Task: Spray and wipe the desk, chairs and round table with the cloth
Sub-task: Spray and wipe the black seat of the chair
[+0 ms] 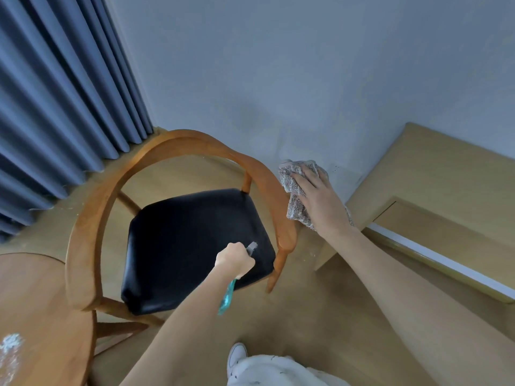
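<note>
Beside curtains (pixel 55 107), the left hand (pixel 235 259) grips a spray bottle (pixel 227 298) over the chair (pixel 195 246) seat, while right-hand fingers (pixel 302 178) spread on the cloth (pixel 296 210), ready to wipe.

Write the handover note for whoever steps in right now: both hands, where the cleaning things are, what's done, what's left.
Left hand: grips the spray bottle, nozzle held over the chair's black seat.
Right hand: fingers spread flat on the cloth, pressing it near the right end of the chair's curved wooden armrest.
Round table: lower left, white foamy patch at its near edge, not yet wiped off.
Desk: at right, against the wall; whether it has been wiped cannot be told.
Done: cannot confirm anything as finished.
Left: finish the chair's rail and seat, wipe the round table's foam, check the desk.
</note>
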Action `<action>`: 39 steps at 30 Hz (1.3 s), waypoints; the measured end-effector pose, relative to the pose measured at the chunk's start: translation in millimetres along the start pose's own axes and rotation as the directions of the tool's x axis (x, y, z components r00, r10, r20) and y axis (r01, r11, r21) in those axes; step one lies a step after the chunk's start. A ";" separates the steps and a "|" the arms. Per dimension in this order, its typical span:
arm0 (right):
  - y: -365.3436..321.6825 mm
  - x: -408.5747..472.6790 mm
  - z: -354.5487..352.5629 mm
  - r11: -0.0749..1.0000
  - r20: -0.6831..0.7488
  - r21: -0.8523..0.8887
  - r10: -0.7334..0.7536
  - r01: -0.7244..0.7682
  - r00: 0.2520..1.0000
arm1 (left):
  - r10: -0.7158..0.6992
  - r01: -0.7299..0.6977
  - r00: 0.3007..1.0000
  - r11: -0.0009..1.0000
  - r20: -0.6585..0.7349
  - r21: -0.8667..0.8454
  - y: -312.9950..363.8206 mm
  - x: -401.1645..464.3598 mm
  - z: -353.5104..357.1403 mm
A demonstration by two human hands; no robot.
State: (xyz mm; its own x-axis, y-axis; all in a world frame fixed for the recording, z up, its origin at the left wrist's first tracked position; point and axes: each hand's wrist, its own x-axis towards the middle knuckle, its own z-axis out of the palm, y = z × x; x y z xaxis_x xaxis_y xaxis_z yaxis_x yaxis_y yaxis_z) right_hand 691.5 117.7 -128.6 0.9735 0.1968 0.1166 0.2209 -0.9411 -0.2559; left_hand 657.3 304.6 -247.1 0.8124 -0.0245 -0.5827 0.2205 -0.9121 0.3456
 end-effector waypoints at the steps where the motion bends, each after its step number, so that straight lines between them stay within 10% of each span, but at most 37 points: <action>1: 0.5 0.6 0.7 1.000 0.001 -0.003 0.004 -0.004 1.000 | -0.001 0.001 1.000 1.000 -0.005 -0.002 1.1 1.9 0.1; 39: -84.0 45.9 51.0 0.979 0.142 0.073 -0.199 0.190 0.970 | -0.272 0.270 0.944 0.962 -0.185 -0.037 -134.3 -14.0 -10.5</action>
State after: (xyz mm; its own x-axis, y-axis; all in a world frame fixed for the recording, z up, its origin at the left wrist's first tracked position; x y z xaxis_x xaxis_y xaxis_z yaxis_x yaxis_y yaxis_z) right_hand 720.7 219.7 -150.6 0.9085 0.4170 0.0275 0.4056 -0.8639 -0.2985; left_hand 622.0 431.7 -277.6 0.8070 0.3008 -0.5082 0.4515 -0.8690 0.2025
